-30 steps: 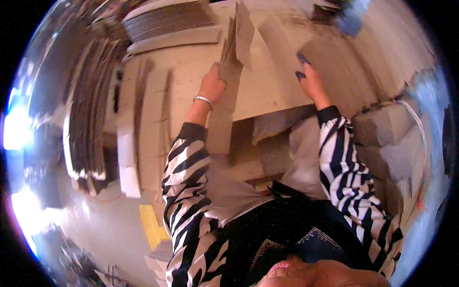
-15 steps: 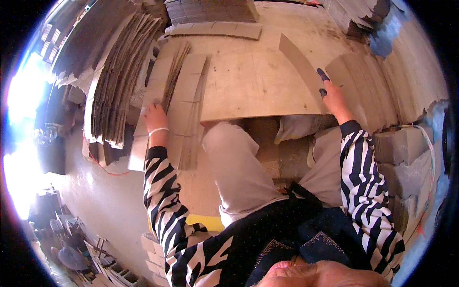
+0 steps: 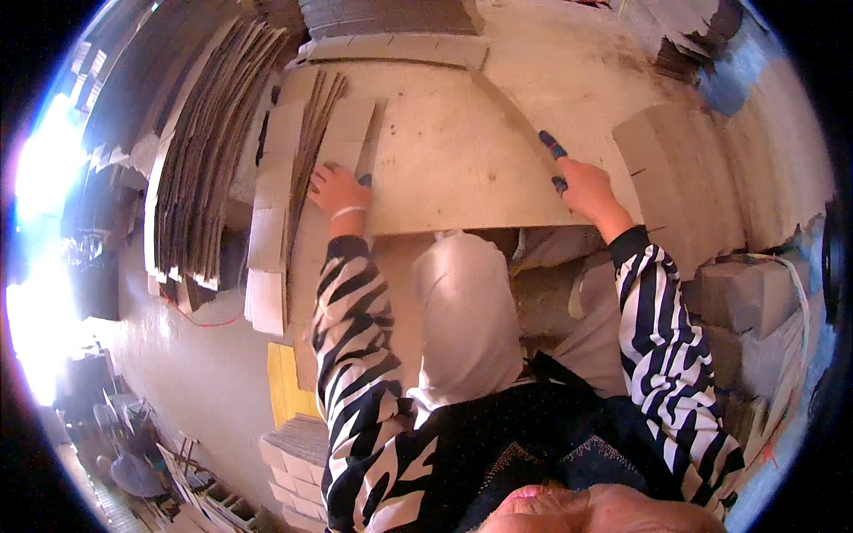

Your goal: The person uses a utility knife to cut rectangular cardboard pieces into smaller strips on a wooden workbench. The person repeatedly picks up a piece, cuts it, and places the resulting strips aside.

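My left hand [image 3: 340, 188] lies on a slotted cardboard strip [image 3: 348, 126] at the left of the wooden board, fingers spread and thumb apart. Beside it, more strips [image 3: 281, 147] lean together in a loose row. Over the right part of the board, my right hand [image 3: 586, 188] is closed on a narrow cardboard strip [image 3: 508, 104] that slants away to the far left, seen nearly edge-on. Dark covers wrap the right index fingertip and thumb, and the left thumb also has one. The near end of the held strip is hidden by the hand.
The wooden board [image 3: 444, 151] has its near edge above my knees. Stacked cardboard pieces [image 3: 680, 169] stand at the right, and a tall row of sheets [image 3: 209, 151] at the left. A slotted strip [image 3: 391, 50] lies along the far side, before another stack [image 3: 391, 16].
My right hand and its cardboard strip have moved left. My left hand has shifted right and slightly farther away, onto the neighbouring strip; the strips at the left have shifted too.
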Tool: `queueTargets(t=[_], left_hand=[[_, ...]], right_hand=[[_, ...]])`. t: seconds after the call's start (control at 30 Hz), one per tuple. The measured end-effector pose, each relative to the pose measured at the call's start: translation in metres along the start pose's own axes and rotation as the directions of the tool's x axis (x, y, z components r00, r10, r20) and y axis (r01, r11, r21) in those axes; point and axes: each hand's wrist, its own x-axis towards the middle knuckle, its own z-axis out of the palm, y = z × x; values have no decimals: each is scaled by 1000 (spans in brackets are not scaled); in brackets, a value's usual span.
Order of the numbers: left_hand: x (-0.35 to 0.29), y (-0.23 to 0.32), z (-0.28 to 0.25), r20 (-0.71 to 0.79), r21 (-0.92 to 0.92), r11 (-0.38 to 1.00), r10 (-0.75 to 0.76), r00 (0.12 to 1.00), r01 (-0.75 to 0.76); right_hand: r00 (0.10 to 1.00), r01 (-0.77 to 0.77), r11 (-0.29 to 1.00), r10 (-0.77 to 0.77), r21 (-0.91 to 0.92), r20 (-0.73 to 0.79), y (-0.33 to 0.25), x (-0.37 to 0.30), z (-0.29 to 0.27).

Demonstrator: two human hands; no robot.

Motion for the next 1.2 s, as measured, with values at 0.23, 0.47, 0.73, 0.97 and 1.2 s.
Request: queueTargets(t=[0.23, 0.47, 0.73, 0.97, 1.2], left_hand=[[-21, 14, -1, 50, -27, 936, 351, 935, -350], [-50, 70, -21, 64, -590, 751, 411, 909, -298], [-61, 117, -3, 301, -933, 304, 366, 881, 192], [-73, 139, -63, 162, -960, 273, 716, 679, -58], [6, 62, -47, 192, -142, 962, 256, 947, -232]], right_hand=[[995, 40, 998, -35, 52, -91, -5, 9, 1], [857, 404, 889, -286, 214, -428, -42, 3, 4], [935, 299, 949, -269, 102, -233, -23, 8, 26], [984, 181, 979, -180, 93, -15, -15, 3, 14], [995, 1, 997, -9, 76, 102, -10, 3, -4]])
